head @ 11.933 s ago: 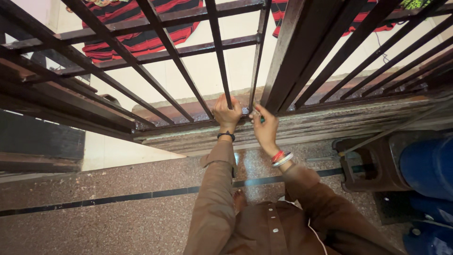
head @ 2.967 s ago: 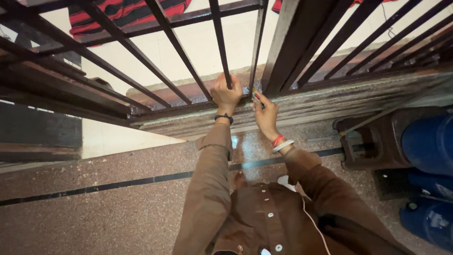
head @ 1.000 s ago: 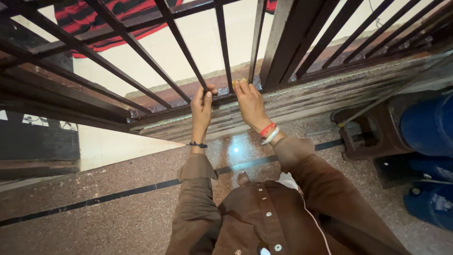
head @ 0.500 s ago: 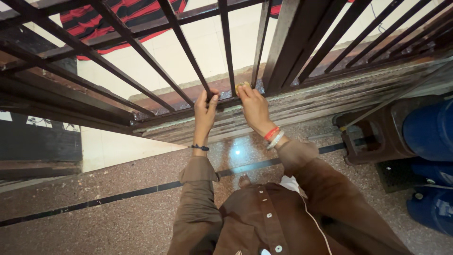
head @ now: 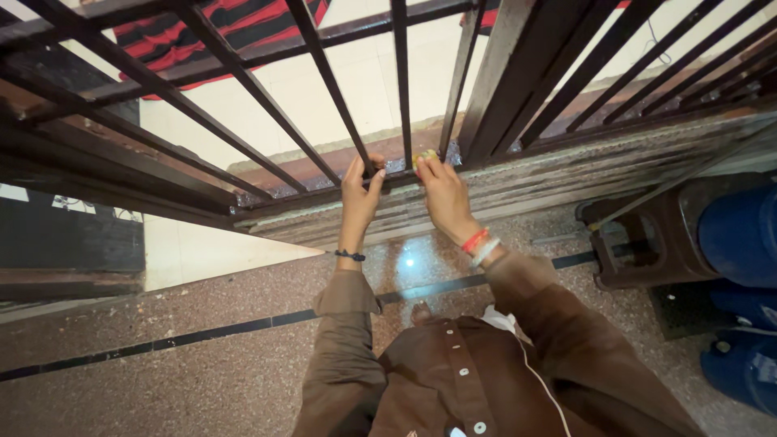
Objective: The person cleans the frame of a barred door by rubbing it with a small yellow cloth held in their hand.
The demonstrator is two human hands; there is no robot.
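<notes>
The left hand (head: 358, 197) is curled around the foot of a dark brown painted metal grille bar (head: 340, 105) at twelve o'clock, gripping it. Just beside it at one o'clock, the right hand (head: 444, 198) presses a small yellow scrubbing pad (head: 424, 156) onto the wet bottom rail (head: 324, 191). The rail glistens near the hands; judging by that, the stretch toward ten o'clock looks not yet scrubbed

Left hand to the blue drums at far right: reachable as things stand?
Probably not. The left hand is on a bar of the metal grille, while the blue drums stand at the far right, beyond the right hand and the brown stool; it would have to cross over the right arm.
</notes>
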